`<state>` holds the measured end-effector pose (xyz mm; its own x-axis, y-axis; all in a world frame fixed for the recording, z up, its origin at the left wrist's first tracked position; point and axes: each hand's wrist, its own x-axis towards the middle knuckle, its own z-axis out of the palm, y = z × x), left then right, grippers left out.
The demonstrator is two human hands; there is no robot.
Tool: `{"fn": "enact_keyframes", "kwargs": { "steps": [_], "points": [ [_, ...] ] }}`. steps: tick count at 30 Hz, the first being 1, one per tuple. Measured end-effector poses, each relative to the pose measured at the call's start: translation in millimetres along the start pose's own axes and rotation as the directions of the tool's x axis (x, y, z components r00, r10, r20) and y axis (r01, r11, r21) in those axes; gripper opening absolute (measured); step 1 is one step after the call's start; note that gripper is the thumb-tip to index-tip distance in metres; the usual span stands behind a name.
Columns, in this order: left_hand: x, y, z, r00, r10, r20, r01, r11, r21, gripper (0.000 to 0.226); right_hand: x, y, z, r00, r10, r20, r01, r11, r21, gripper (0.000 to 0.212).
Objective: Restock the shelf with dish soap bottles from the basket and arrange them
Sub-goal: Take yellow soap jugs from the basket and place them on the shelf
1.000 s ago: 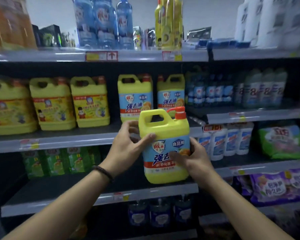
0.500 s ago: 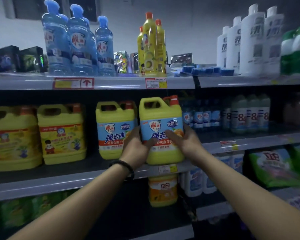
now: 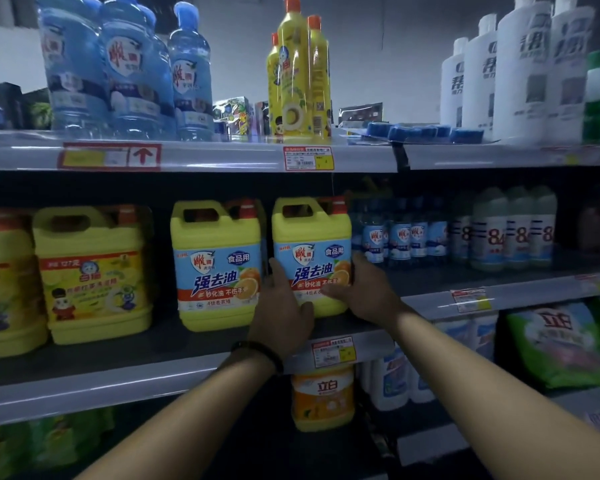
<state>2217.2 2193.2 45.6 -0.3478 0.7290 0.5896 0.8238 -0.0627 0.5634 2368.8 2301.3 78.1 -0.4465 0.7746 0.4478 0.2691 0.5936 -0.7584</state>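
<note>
Nearest to us, our 2 forearms reach up and forward, the left wearing a dark wristband [image 3: 258,351] just behind the palm. Our left hand [image 3: 280,308] lies against the lower left side of the dish soap jug [image 3: 310,237]: its fingers [image 3: 277,277] run up into the narrow gap between this jug and its neighbour, and the thumb hooks across the jug's bottom front edge. Our right hand [image 3: 362,292] wraps the lower right corner, fingers curled round the side and the thumb pressed on the label. So both hands are clamped on the jug, 1 from each side. The jug stands upright between our fingers, its base down on the board of the middle shelf [image 3: 118,386], handle and red cap on top, label facing us. Just below our right thumb, a price tag [image 3: 333,353] hangs on the shelf lip, and under that an orange jug [image 3: 323,396] sits on the lower board. Just left of our left fingers stands a twin jug [image 3: 217,265] with the same blue label; whether the 2 touch we cannot tell. Further left are 2 yellow jugs [image 3: 94,271] with a different label. Right of our right fingers, deeper in, stand small blue-labelled bottles [image 3: 399,233], then pale bottles [image 3: 513,230] marked 84. Above our fingers, on the top shelf [image 3: 222,155], stand big blue bottles [image 3: 118,64], tall yellow bottles [image 3: 298,74] and white bottles [image 3: 513,71].
</note>
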Motion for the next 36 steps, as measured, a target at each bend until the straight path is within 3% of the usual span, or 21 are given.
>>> {"fn": "enact_keyframes", "kwargs": {
  "steps": [4,9,14,18,21,23,25,29,33,36],
  "points": [
    [3.0,4.3,-3.0,0.997,-0.032,0.071,0.027,0.997,0.067,0.100,-0.1,-15.6,10.6,0.994,0.078,-0.071,-0.087,0.986,-0.140,0.054],
    [-8.5,7.5,-23.1,0.995,-0.011,0.098,0.005,0.998,0.066,0.058,-7.7,-25.7,11.8,0.980,0.120,-0.156,-0.161,0.946,-0.281,0.034],
    [-45.6,18.9,-52.9,0.990,0.087,0.110,-0.079,0.994,-0.075,0.053,-46.3,-33.0,8.0,0.984,0.042,-0.175,-0.089,0.960,-0.267,0.038],
    [-88.4,25.0,-86.2,0.983,0.167,0.080,-0.166,0.986,-0.012,0.015,-101.6,-38.6,14.5,0.984,-0.050,-0.173,0.002,0.964,-0.268,0.029],
    [-138.7,15.1,-107.0,0.985,0.152,0.080,-0.161,0.978,0.134,0.071,-149.6,-34.9,28.8,0.993,-0.089,-0.074,0.068,0.966,-0.251,0.015],
    [-177.7,-5.2,-108.5,0.989,0.079,0.122,-0.108,0.962,0.249,0.087,-182.9,-26.4,46.7,0.997,-0.067,0.033,0.073,0.964,-0.254,0.015],
    [-219.2,-29.4,-103.9,0.979,-0.019,0.203,-0.063,0.918,0.391,0.081,-216.2,-15.0,68.6,0.991,-0.011,0.133,0.045,0.964,-0.261,0.016],
    [-312.1,-82.9,-85.5,0.911,-0.058,0.408,-0.226,0.757,0.613,0.017,-281.3,10.7,119.0,0.922,0.145,0.358,-0.045,0.961,-0.274,0.022],
    [-403.0,-125.1,-68.3,0.820,-0.310,0.481,-0.060,0.789,0.611,0.035,-345.7,43.0,170.7,0.849,0.253,0.464,-0.101,0.939,-0.328,0.024],
    [-460.7,-158.8,-53.5,0.708,-0.414,0.572,-0.046,0.781,0.622,0.038,-390.4,76.2,205.4,0.778,0.326,0.537,-0.126,0.919,-0.374,0.025]
  ]
}}
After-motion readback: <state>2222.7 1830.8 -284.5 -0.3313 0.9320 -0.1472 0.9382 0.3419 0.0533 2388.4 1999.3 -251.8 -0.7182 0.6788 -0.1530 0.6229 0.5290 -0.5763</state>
